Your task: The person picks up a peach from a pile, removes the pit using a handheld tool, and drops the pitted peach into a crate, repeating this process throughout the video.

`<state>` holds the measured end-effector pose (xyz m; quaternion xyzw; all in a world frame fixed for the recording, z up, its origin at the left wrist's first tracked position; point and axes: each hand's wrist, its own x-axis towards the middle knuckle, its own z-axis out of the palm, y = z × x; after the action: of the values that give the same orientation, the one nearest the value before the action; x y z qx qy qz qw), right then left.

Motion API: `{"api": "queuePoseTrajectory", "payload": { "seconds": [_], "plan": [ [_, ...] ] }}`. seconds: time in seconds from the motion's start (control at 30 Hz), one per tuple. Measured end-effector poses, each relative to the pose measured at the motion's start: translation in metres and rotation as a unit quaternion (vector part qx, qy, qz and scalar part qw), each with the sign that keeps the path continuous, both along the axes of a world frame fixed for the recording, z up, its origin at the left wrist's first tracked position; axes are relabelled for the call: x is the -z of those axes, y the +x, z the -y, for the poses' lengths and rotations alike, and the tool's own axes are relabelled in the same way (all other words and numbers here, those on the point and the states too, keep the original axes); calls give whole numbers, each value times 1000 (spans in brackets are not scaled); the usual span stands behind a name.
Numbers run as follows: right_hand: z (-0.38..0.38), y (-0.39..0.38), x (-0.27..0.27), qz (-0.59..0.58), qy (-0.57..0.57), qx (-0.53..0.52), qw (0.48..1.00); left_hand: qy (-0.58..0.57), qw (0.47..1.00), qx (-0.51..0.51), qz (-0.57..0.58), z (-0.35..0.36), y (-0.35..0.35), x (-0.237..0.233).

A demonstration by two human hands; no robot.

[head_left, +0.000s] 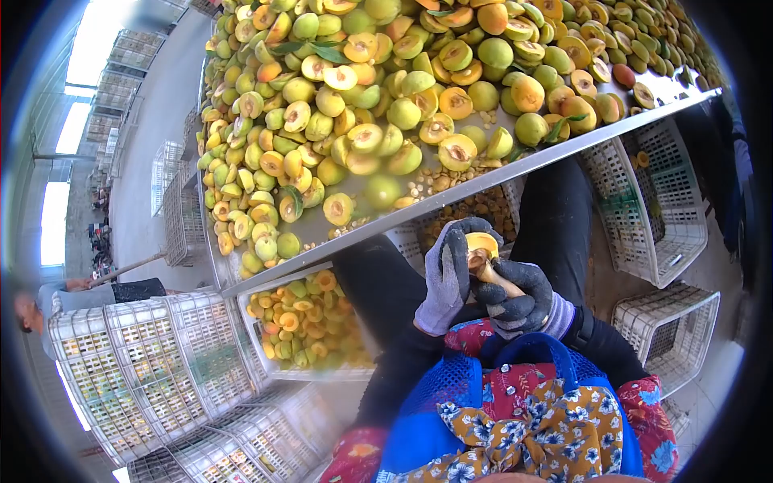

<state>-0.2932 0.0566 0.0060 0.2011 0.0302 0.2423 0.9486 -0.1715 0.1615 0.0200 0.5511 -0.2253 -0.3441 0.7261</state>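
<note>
My left hand [445, 276], in a grey and black glove, is closed on a yellow fruit half [481, 242] above my lap. Close beside it my right hand [522, 302], gloved alike, is wrapped round a pale wooden handle [501, 282], whose upper end meets the fruit. The tool's tip is hidden at the fruit. Beyond both hands, a metal table [515, 167] carries a large heap of green and yellow fruit [403, 113], many pieces cut in half.
A white crate [241, 299] of fruit halves stands to the left of my legs. Stacked crates [153, 338] rise at the far left, near another person [52, 302]. More crates [628, 209] [675, 310] are at the right. The table edge runs diagonally before my knees.
</note>
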Motion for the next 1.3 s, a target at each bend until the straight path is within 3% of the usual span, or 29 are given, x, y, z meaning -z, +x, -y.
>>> {"api": "queuePoseTrajectory", "payload": {
  "seconds": [0.07, 0.17, 0.2, 0.23, 0.27, 0.3, 0.33, 0.4, 0.43, 0.5, 0.57, 0.67, 0.73, 0.8, 0.83, 0.9, 0.93, 0.97, 1.03, 1.1, 1.13, 1.2, 1.3],
  "plan": [
    [1, 12, -13, -78, -25, 12, 997, 34, 997, -64, 12, -1, 6, 7],
    [11, 16, -12, -42, -65, 36, 996, 139, 946, -276, -97, -33, 35, 10],
    [17, 19, -8, -40, -71, 36, 996, 140, 931, -335, -30, -62, 49, 28],
    [23, 22, -5, -38, -76, 35, 996, 281, 901, -300, 137, -96, 59, 23],
    [29, 23, 6, -48, -114, 19, 992, 440, 842, -231, 211, -111, 65, -19],
    [33, 26, 12, -56, -151, 1, 987, 578, 717, -200, 334, -135, 73, -26],
    [33, 29, 9, -82, -228, -2, 970, 659, 620, -191, 380, -150, 77, -29],
    [29, 31, 2, -131, -378, -13, 916, 698, 516, -185, 461, -154, 99, -37],
    [26, 32, 6, -133, -384, -17, 914, 711, 461, -181, 500, -147, 113, -39],
    [21, 33, 20, -139, -397, -24, 907, 651, 579, -163, 463, -120, 150, -30],
    [21, 36, -3, -113, -495, -13, 861, 596, 572, -108, 553, -87, 170, -11],
    [20, 41, -37, -112, -571, 1, 813, 545, 683, -27, 485, -67, 182, -1],
    [14, 42, -41, -118, -609, 9, 784, 483, 766, -49, 421, -66, 179, 5],
    [13, 46, -42, -8, -760, 51, 648, 437, 829, -86, 338, -63, 170, 6],
    [11, 46, -43, 50, -821, 70, 565, 348, 891, -108, 272, -58, 159, 6],
    [8, 45, -44, 147, -913, 115, 362, 153, 969, -149, 121, -40, 128, -3],
    [7, 45, -44, 196, -939, 135, 249, 156, 978, -129, 60, -28, 111, -21],
    [5, 47, -46, 195, -944, 134, 230, 124, 989, -77, 21, -18, 97, -41],
    [3, 52, -51, 191, -954, 132, 191, 86, 981, -31, -173, -20, 86, -15],
    [0, 52, -59, 84, -944, 56, 314, 84, 982, -21, -168, -16, 70, -6],
    [-3, 50, -53, 80, -947, 113, 290, 82, 983, -19, -164, -13, 64, -6],
    [-6, 44, -46, 79, -947, 104, 292, 100, 994, -15, -35, -9, 50, -26],
    [-8, 41, -48, 83, -952, 73, 284, 116, 992, -42, 4, -8, 42, -19]
  ]
}}
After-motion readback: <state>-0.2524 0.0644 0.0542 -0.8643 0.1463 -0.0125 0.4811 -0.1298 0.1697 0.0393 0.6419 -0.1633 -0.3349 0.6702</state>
